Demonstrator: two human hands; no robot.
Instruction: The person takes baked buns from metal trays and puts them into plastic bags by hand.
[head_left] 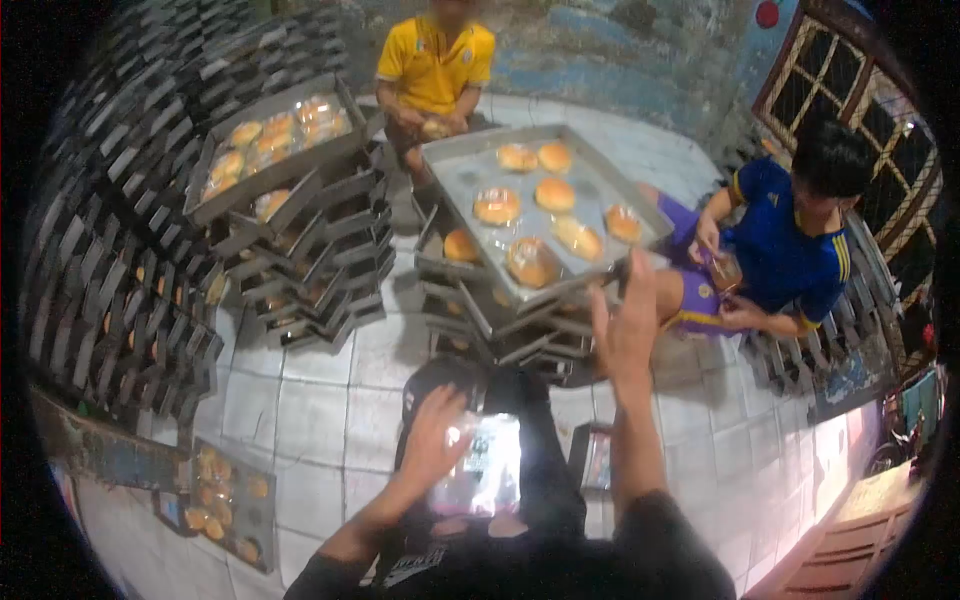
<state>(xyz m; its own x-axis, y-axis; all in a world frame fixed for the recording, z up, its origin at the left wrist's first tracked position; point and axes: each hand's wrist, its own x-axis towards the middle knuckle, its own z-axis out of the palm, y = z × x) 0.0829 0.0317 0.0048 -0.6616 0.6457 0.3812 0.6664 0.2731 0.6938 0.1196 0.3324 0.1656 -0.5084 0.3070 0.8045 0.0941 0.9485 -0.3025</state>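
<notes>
Near the tray edge (555, 295), the right hand (632, 325) is spread; the left hand's (435, 435) grip is unclear.

1. Upper centre: a person (433, 85) in a yellow shirt (428, 65), before a patchy blue-grey wall (590, 60).
2. Right: a seated person (790, 250) with head bowed, in a blue shirt (805, 255) and purple shorts (695, 300).
3. Upper right: a barred window (838, 72); a round red object (767, 14) beside it.
4. Far left: tall stacks of dark trays (110, 200).
5. Lower centre: pale floor tiles (310, 410).
6. Lower right corner: a slatted, reddish-brown object (845, 555), too blurred to identify.
</notes>
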